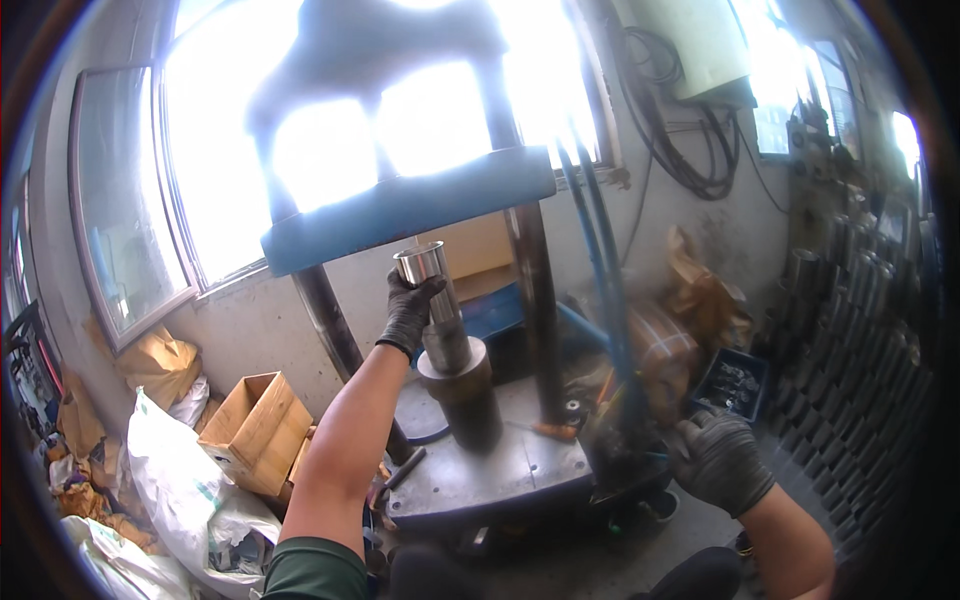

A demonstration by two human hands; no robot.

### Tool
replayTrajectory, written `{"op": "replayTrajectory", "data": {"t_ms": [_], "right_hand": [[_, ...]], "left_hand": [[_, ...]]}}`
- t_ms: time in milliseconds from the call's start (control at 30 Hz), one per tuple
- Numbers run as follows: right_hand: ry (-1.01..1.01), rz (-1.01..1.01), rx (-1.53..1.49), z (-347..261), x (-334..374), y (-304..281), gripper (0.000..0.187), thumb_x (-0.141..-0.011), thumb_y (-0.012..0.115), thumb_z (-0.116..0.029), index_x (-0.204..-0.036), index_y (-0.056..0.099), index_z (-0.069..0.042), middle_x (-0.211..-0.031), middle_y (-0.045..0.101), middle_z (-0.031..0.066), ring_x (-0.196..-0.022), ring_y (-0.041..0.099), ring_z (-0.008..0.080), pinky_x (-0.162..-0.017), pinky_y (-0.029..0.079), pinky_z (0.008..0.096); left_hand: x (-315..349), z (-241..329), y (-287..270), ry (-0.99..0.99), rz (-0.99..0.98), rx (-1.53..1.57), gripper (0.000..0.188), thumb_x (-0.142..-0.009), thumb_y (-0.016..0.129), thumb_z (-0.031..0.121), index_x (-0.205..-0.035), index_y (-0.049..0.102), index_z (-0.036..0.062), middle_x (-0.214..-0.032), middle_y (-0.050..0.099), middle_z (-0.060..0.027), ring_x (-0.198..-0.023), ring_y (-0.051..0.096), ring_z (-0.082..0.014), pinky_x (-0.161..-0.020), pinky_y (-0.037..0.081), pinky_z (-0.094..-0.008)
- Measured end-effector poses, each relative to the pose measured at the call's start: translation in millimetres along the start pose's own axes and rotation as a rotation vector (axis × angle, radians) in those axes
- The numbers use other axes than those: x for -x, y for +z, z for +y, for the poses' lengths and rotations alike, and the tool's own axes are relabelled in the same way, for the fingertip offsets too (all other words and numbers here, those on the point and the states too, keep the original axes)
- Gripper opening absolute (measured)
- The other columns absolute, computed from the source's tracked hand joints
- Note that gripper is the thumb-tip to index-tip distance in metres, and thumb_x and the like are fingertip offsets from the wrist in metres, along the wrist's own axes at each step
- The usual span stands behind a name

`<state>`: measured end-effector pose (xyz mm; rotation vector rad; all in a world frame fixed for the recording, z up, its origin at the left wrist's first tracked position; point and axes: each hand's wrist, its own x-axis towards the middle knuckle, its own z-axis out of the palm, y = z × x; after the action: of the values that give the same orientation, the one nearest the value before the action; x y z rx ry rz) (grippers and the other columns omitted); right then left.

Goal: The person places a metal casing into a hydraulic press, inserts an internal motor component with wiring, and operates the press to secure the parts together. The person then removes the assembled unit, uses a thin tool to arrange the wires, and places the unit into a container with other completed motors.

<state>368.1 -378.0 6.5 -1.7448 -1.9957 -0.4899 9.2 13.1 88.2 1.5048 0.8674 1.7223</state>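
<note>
My left hand (410, 312), in a dark glove, is closed around a shiny metal sleeve (424, 262) with a flared upper rim. The sleeve stands upright over a duller metal cylinder (447, 348), which rises from a thick stepped steel base (470, 408). All of these stand in line on the bed plate (530, 470) of a blue press, beneath its crossbeam (410, 208). Off to the right, my gloved right hand (728, 468) is closed beside the press's blue hoses. What its fingers hold is hidden.
Steel columns (535, 310) flank the sleeve. An orange-handled tool (553, 431) and a short dark bar (406, 468) lie on the bed. A wooden crate (258, 432) and white sacks (165, 480) stand left. Many metal tubes (850, 340) are stacked right, near a dark bin (732, 383).
</note>
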Motion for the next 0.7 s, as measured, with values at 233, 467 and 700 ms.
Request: {"op": "replayTrajectory", "data": {"t_ms": [233, 467, 700], "right_hand": [[-0.109, -0.065, 0.063, -11.8, 8.2, -6.8, 0.028, -0.079, 0.067, -0.028, -0.093, 0.068, -0.005, -0.078, 0.064, 0.0159, -0.071, 0.064, 0.0354, -0.064, 0.051, 0.0447], [-0.054, -0.33, 0.049, -7.8, 67.9, 7.6, 0.025, -0.077, 0.065, -0.026, -0.095, 0.069, -0.009, -0.081, 0.066, 0.0114, -0.071, 0.067, 0.0329, -0.06, 0.053, 0.0457], [-0.057, -0.573, 0.011, -4.6, 139.4, 30.5, 0.019, -0.093, 0.063, -0.025, -0.098, 0.065, -0.006, -0.082, 0.07, 0.0117, -0.063, 0.064, 0.0277, -0.06, 0.051, 0.0418]], "left_hand": [[8.5, -7.5, 3.3, 0.134, -0.004, 0.022, 0.071, -0.073, 0.084, 0.01, -0.129, 0.04, 0.0069, -0.114, 0.06, -0.0111, -0.102, 0.061, -0.0228, -0.088, 0.054, -0.0375], [12.1, -34.2, -10.4, 0.245, 0.046, -0.225, 0.088, -0.068, 0.086, 0.018, -0.136, 0.032, 0.0059, -0.12, 0.057, -0.014, -0.109, 0.059, -0.0268, -0.093, 0.051, -0.0394], [31.9, -12.5, 2.7, 0.247, 0.008, -0.278, 0.088, -0.069, 0.084, 0.024, -0.137, 0.032, 0.0061, -0.121, 0.057, -0.0149, -0.111, 0.059, -0.027, -0.094, 0.05, -0.0397]]}}
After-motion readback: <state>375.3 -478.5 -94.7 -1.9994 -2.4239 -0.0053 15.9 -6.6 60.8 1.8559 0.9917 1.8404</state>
